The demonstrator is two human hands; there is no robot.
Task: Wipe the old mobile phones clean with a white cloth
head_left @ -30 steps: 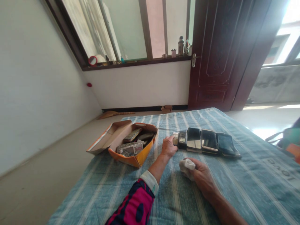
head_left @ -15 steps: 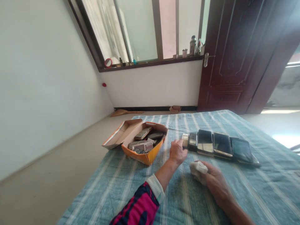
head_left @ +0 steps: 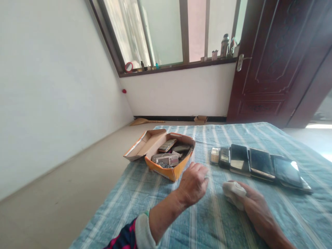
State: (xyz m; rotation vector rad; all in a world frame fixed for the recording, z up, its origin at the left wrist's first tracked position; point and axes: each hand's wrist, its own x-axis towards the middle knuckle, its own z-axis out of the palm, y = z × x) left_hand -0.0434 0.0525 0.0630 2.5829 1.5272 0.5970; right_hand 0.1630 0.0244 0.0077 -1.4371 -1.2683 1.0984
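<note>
My left hand [head_left: 193,183] hovers above the striped blue cloth [head_left: 202,221], fingers curled loosely with nothing in them, between the orange box [head_left: 169,171] and the row of phones [head_left: 256,162]. My right hand [head_left: 252,204] rests on the cloth, closed on a white wad of cloth [head_left: 233,192]. The row holds two small keypad phones [head_left: 219,156] at its left end and three larger dark smartphones to their right. The orange cardboard box has its lid open and holds several old phones [head_left: 168,155].
The bed stands near a white wall with a window sill [head_left: 178,67] carrying small bottles. A dark wooden door [head_left: 275,58] is at the right. A small cardboard box [head_left: 200,119] and a broom [head_left: 146,121] lie on the floor by the wall.
My left hand has drawn back from the small phone at the row's left end and now hangs nearer to me. The view has swung left. My right hand keeps the wad.
</note>
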